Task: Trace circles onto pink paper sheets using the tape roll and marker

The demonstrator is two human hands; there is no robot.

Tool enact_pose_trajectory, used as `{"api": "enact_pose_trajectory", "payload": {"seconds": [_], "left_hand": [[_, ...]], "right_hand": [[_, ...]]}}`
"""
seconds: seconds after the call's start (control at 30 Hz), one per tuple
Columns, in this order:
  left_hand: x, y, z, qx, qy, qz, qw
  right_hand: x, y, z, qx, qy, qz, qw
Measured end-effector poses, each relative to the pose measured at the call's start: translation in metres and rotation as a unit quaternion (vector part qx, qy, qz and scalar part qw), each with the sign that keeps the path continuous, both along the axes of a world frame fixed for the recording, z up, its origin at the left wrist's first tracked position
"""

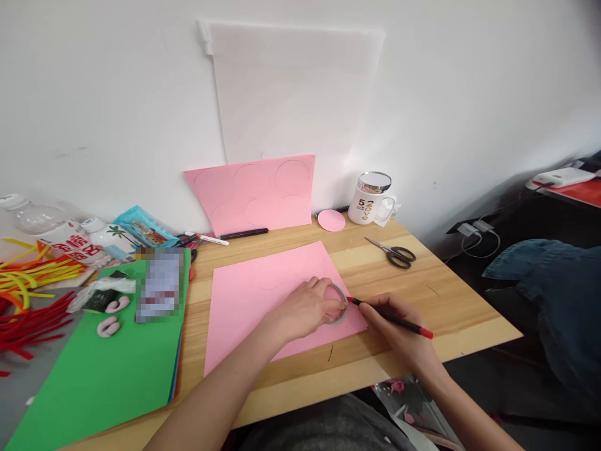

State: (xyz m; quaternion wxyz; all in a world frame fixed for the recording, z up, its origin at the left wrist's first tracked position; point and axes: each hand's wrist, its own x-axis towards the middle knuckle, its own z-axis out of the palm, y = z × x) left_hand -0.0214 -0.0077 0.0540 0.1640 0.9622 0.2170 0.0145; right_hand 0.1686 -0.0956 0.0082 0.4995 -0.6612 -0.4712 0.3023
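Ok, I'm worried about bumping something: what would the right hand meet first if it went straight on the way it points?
Going leftward, the pen in the right hand would probably meet the grey ring first, then the left hand; whether the tip touches the ring is unclear.

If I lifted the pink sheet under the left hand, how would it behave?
The pink sheet is probably light, looking thin. It may be fairly stiff: the similar sheet against the wall stands without slumping. The left hand over it may hinder lifting.
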Motion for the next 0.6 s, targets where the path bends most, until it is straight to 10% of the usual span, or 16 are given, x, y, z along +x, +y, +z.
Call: {"api": "enact_pose_trajectory", "payload": {"seconds": [0.3,0.6], "left_hand": [[0.001,0.001,0.002,-0.007,-0.014,0.006,1.0],[0.003,0.005,0.006,-0.052,0.023,0.034,0.998]], "right_hand": [[-0.025,-0.041,-0.004,0.006,-0.026,-0.01,1.0],[-0.039,-0.048,-0.004,0.083,0.022,0.129,0.988]]}}
